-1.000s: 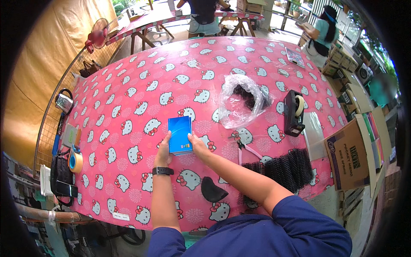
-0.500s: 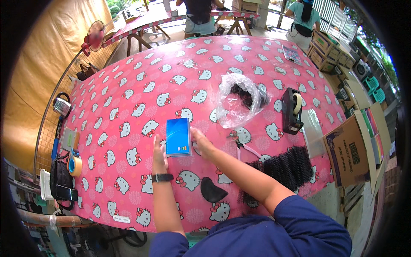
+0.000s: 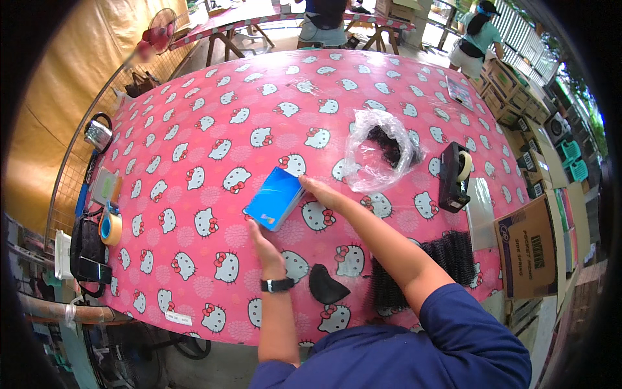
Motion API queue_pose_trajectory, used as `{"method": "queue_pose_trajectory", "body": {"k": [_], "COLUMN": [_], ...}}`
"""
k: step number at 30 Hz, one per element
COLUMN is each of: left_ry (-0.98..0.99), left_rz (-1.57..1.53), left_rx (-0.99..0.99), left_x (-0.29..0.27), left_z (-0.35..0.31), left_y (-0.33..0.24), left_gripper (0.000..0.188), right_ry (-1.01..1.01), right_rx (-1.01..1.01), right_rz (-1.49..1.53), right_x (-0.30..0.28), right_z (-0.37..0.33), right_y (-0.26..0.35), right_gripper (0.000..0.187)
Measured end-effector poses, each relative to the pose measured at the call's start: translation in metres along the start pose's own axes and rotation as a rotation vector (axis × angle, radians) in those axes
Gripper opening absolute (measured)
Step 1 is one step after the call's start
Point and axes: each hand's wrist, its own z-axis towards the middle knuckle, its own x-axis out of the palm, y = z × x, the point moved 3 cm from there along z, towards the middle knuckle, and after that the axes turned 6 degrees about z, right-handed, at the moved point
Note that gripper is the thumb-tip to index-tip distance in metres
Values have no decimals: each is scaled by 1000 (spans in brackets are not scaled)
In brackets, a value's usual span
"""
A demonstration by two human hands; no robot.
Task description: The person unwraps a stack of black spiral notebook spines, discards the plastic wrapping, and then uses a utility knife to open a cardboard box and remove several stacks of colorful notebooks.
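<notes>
A small blue-covered notebook (image 3: 273,197) sits tilted between my two hands over the pink table. It looks thick, with pale page edges on its right side; whether it is one notebook or a stack I cannot tell. My left hand (image 3: 265,245), with a black band at the wrist, holds its lower corner. At the upper right corner my right hand (image 3: 320,193) grips it, fingers partly hidden. Right of my forearm lie black spiral binding coils (image 3: 448,258). A black cloth piece (image 3: 326,284) rests between my arms.
Beyond my right hand are a clear plastic bag (image 3: 369,170) with black coils and a tape dispenser (image 3: 455,178). A cardboard box (image 3: 528,249) stands at the right edge. Tape rolls (image 3: 111,228) and a black pouch (image 3: 87,249) lie left. Two people work at the back.
The notebook has turned clockwise from nearly straight to slanted, my hands shifting around it to its opposite corners. The view has swung slightly. At the back right a person now stands more upright.
</notes>
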Motion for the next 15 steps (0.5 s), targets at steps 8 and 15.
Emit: {"method": "queue_pose_trajectory", "body": {"k": [8, 15], "left_ry": [124, 364], "left_rz": [427, 216], "left_rx": [-219, -287], "left_x": [-53, 2], "left_z": [80, 76], "left_y": [-26, -1], "left_gripper": [51, 39], "right_ry": [-172, 55], "right_rx": [274, 206], "right_rz": [-69, 282], "right_x": [63, 8], "right_z": [-31, -66], "right_y": [-15, 4], "right_gripper": [102, 95]}}
